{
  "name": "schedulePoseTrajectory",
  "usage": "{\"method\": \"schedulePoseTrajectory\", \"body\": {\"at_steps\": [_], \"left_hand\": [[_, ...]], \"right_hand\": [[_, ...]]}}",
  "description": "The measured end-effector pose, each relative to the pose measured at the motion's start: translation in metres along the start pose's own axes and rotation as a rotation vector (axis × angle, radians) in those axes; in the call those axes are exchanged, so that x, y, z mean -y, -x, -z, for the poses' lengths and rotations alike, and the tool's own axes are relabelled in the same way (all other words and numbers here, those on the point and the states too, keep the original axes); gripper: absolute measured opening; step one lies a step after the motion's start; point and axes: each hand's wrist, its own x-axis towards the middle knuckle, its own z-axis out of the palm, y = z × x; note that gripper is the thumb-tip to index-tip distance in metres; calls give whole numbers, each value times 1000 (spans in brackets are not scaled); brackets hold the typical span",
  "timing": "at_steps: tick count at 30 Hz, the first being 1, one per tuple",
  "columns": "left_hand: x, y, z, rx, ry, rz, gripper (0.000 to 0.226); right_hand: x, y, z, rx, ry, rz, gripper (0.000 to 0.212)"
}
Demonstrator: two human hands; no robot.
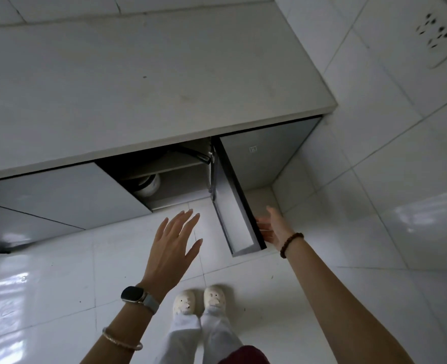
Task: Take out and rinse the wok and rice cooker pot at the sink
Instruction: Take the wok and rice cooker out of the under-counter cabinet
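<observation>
Under the pale stone surface (138, 88), the grey cabinet door (233, 206) stands swung open. That is probably the only step done so far. A white round rice cooker (150, 186) sits low inside the cabinet, and a dark curved shape (164, 155) on the upper shelf may be the wok. Neither has been lifted out, and no sink is in view. The left hand (172, 243) is spread flat and holds nothing, near the opening. The right hand (273, 227) lays fairly straight fingers against the door's outer face.

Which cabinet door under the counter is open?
The door swung outward at the right, its white inner face showing, with the right hand at its edge. The grey doors left of it sit flush, closed.
</observation>
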Motion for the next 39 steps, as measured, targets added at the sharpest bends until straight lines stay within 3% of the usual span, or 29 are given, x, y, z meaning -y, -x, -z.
{"method": "schedulePoseTrajectory", "body": {"at_steps": [7,11,17,20,24,28,32,39], "left_hand": [[1,-14,4,-24,-18,-4,58],[14,-14,15,-117,84,49,52],[48,-8,41,-281,439,299,40],[78,-7,54,-353,594,414,33],[129,-9,68,-425,839,600,23],[187,-19,73,-434,1397,833,26],[240,-44,77,-409,1880,934,31],[292,-94,69,-513,2106,1077,45]], "right_hand": [[3,14,-22,0,224,39,57],[18,33,-31,-128,557,428,37],[43,57,-74,-281,717,1036,47],[63,70,-111,-254,814,1212,56],[82,79,-162,-227,978,1320,58],[95,82,-212,-211,1048,1409,55],[107,75,-255,-187,1080,1481,52],[119,50,-302,-146,1113,1508,49]]}}
